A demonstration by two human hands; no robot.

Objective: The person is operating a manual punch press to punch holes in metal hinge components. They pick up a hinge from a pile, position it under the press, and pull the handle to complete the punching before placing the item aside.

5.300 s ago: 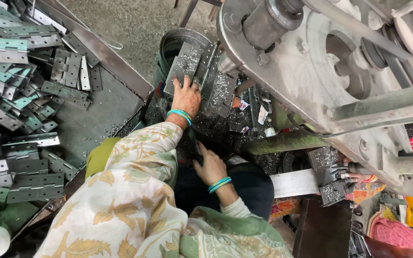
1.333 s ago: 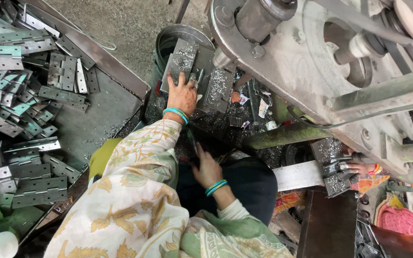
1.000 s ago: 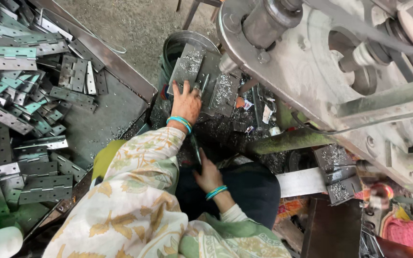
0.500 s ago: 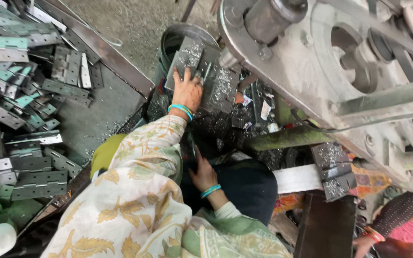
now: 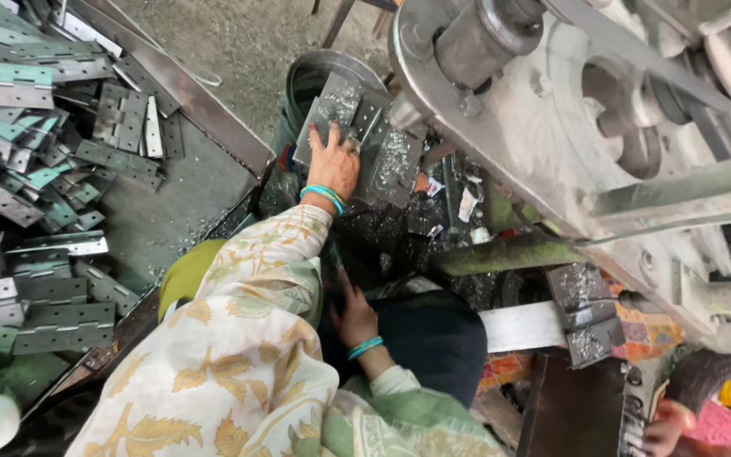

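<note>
L fingers: spread flat — my left hand presses on a grey hinge plate, palm down, no pinch.
R fingers: right hand low by my lap, fingers loosely open, pointing into the dark gap under the press; can't tell if they hold anything.
Plate loc.: leaning on the rim of the round metal bucket, just beside more plates stacked under the machine.
Handling: I'd judge it stiff sheet steel, heavy for its size, edges prob. sharp, surface speckled w/ swarf so slippery — better taken by the long edges, thumb opposite fingers.
Bucket: inside mostly hidden by the plates.
Tray: on my left, piled w/ loose hinge blanks, grey and green-tinted.
Far corner: another person's hand.
</note>
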